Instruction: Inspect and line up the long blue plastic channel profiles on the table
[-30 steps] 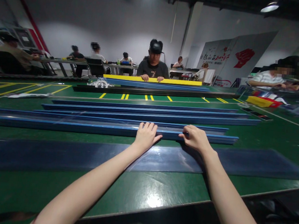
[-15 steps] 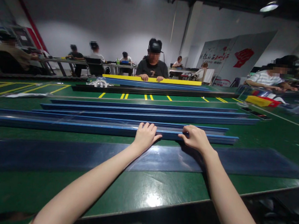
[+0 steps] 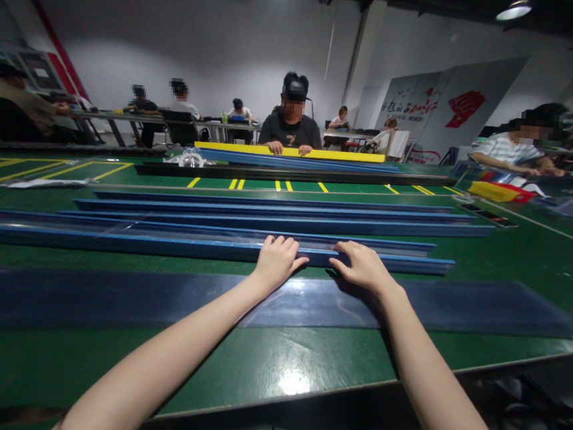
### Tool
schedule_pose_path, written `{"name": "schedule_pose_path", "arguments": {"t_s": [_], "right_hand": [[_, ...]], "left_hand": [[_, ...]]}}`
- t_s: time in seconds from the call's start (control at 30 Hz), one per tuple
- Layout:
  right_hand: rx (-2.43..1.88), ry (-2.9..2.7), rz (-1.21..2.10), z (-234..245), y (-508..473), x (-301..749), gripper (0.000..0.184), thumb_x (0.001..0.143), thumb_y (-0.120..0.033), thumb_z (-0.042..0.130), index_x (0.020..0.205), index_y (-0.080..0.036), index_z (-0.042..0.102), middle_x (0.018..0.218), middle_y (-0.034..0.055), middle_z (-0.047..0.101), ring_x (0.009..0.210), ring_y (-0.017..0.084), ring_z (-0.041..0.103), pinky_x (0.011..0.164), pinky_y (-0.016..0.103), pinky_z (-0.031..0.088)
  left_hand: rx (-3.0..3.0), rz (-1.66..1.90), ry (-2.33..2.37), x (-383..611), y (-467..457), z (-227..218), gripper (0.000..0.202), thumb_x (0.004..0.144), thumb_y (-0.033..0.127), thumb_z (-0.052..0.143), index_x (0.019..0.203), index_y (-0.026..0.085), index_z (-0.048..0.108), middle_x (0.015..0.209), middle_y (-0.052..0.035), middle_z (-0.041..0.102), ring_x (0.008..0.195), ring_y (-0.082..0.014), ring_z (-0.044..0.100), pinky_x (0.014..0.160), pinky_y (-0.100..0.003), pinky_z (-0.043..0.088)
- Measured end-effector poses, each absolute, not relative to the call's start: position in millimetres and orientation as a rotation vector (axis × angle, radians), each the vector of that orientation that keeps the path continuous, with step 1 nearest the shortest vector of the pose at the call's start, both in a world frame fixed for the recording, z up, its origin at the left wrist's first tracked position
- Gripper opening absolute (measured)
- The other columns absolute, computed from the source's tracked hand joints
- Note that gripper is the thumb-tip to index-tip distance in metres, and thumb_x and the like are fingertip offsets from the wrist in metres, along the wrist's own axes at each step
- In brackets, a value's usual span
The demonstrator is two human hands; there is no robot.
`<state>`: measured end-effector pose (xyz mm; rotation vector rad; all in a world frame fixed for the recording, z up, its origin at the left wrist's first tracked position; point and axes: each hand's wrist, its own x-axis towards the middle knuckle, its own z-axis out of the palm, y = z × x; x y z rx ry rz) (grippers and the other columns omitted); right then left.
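Note:
A long blue channel-shaped strip [image 3: 163, 246] lies across the green table in front of me, with clear film inside its trough. My left hand [image 3: 277, 262] is closed over its near edge, fingers hooked over the top and thumb on the front side. To the right, my right hand [image 3: 362, 265] is curled over the same edge, thumb in front and fingers behind. A gap separates the two hands. Under my wrists a wide flat strip of clear, bluish plastic [image 3: 133, 295] lies on the table.
Beyond the channel lie more blue strips [image 3: 286, 219] and a long black strip [image 3: 295, 173]. A co-worker [image 3: 291, 125] opposite holds a yellow strip [image 3: 342, 156]. A phone-like dark object [image 3: 490, 216] and a yellow-red bin [image 3: 499, 192] are at the right. The table's front edge [image 3: 301, 395] is near me.
My right hand has slid left along the blue channel's edge, closer to my left hand. My left hand stays at the same place on the edge.

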<state>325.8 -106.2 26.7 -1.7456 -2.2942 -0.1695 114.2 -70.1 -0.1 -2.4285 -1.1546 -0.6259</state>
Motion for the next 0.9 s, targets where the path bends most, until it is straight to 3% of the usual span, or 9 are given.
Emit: {"name": "schedule_pose_path", "arguments": {"t_s": [0.9], "right_hand": [[-1.681, -2.295, -0.219, 23.3, -104.7, 324.7, 0.034, 0.084, -0.036, 0.045, 0.106, -0.016, 0.061, 0.106, 0.0103, 0.065, 0.097, 0.021, 0.058, 0.081, 0.028, 0.042]], "left_hand": [[-2.442, -0.618, -1.194, 114.6, -70.1, -0.2, 0.035, 0.085, 0.049, 0.046, 0.082, 0.017, 0.057, 0.083, -0.0064, 0.064, 0.078, -0.0207, 0.056, 0.070, -0.033, 0.030]]}}
